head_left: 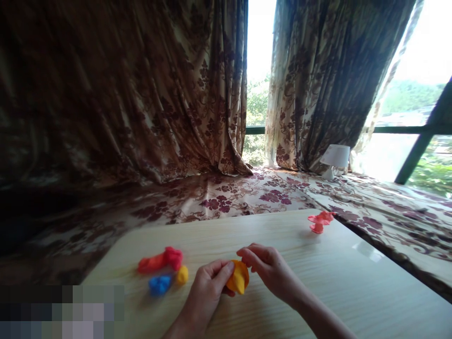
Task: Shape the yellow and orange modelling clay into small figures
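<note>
My left hand (212, 282) pinches a flattened, curved piece of yellow modelling clay (238, 278) between thumb and fingers, above the light wooden table (282, 301). A raised, pointed part shows in the middle of the piece. At its upper right edge, my right hand (263, 263) has its fingers bent together round the rim; some fingertips are hidden. Left of my hands lie a red lump of clay (153, 263), a pinkish-red lump (173, 258) touching it, a blue lump (160, 285) and a small yellow lump (182, 275).
A coral-red clay shape (318, 221) with a broad top on a short stem stands near the table's far right corner. Behind the table are flowered cloth (275, 197), a small white lamp (335, 157), patterned curtains (197, 94) and windows.
</note>
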